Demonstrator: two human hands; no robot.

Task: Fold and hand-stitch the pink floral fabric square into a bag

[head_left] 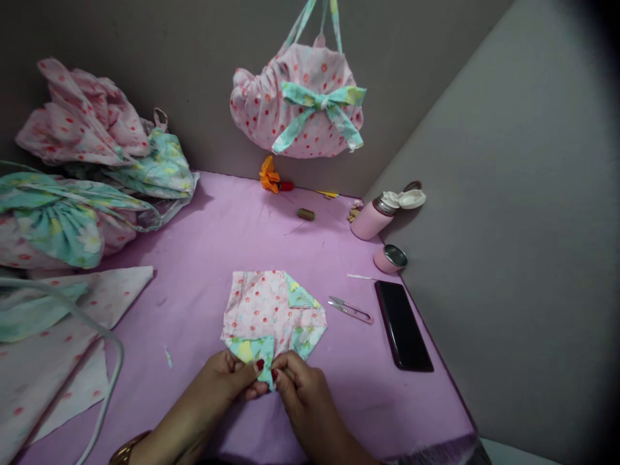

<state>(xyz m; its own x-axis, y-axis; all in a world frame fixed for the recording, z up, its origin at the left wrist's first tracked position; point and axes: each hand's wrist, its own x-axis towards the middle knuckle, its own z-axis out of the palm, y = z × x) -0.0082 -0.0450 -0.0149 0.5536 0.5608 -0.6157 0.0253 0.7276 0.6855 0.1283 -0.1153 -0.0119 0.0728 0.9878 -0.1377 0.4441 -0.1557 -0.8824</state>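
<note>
A small pink fabric piece [256, 307] with red dots and mint floral corners lies on the lilac cloth of the table. Its near mint corner is lifted slightly between both hands. My left hand [230, 378] pinches that corner from the left, thumb on top and fingers beneath. Close beside it, my right hand [300, 384] grips the same corner with thumb and forefinger. The two thumbs nearly meet. Anything small between the right fingertips is too small to tell. Pink thread snips [351, 310] lie to the right of the fabric, blades pointing left.
A black phone [403, 326], a pink cup [390, 258] and an open pink bottle [372, 218] stand or lie at the right. Thread spools [306, 214] lie at the back. Fabric bundles [87, 123] and a white cable [113, 361] occupy the left. A dotted pouch [305, 110] hangs above.
</note>
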